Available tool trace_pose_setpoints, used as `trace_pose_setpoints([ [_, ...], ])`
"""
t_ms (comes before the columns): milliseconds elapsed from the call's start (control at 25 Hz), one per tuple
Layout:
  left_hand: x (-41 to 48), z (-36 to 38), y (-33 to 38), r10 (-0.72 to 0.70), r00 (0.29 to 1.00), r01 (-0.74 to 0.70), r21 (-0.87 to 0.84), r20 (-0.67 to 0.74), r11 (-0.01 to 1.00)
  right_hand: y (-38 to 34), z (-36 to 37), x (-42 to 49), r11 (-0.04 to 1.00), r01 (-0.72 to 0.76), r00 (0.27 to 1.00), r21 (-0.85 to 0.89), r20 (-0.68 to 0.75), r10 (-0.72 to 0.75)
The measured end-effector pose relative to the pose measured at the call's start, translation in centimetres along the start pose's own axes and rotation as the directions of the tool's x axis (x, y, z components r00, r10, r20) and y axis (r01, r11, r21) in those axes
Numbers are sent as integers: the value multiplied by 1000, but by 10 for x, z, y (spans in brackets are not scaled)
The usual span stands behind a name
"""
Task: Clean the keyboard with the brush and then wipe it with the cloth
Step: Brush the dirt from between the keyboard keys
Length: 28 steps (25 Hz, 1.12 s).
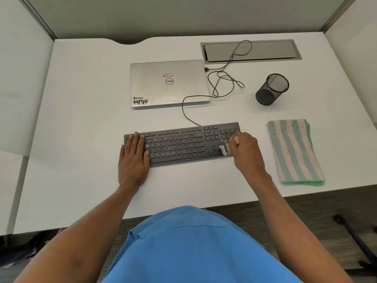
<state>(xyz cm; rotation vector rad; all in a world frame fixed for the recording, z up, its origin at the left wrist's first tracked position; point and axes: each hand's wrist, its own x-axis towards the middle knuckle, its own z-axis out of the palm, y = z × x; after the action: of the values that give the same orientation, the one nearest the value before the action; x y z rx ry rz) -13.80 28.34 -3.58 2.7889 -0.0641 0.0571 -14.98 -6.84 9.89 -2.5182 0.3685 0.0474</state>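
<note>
- Works at white desk [81,139], grey partitions [163,15] around.
- Rests flat left hand [133,160], fingers straight, on keyboard [179,144], 9 o'clock end.
- Grips pink brush [223,150] in curled right hand [245,150] at 3 o'clock end.
- Leaves cloth [293,150] folded beyond, at 3 o'clock.

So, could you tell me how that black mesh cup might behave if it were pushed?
The mesh cup looks empty and see-through, so probably light and easily slid. Round walls suggest it would roll if tipped.

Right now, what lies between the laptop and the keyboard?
In the head view, only a black cable crosses the bare white desk between the laptop and the keyboard.
</note>
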Motion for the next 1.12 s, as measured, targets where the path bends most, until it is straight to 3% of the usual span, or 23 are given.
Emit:
trace_pose_setpoints([
  [400, 0, 1, -1, 1, 1000, -1, -2, 6, 1000, 7, 5, -9, 999, -6, 1000, -41, 29, 7],
  [960, 1, 1, -1, 2, 1000, -2, -1, 1, 1000, 1, 0, -11, 999, 42, 999, 33, -2, -42],
  [1120, 0, 1, 0, 7, 1000, -7, -1, -3, 1000, 1, 0, -10, 1000, 17, 1000, -22, 21, -16],
])
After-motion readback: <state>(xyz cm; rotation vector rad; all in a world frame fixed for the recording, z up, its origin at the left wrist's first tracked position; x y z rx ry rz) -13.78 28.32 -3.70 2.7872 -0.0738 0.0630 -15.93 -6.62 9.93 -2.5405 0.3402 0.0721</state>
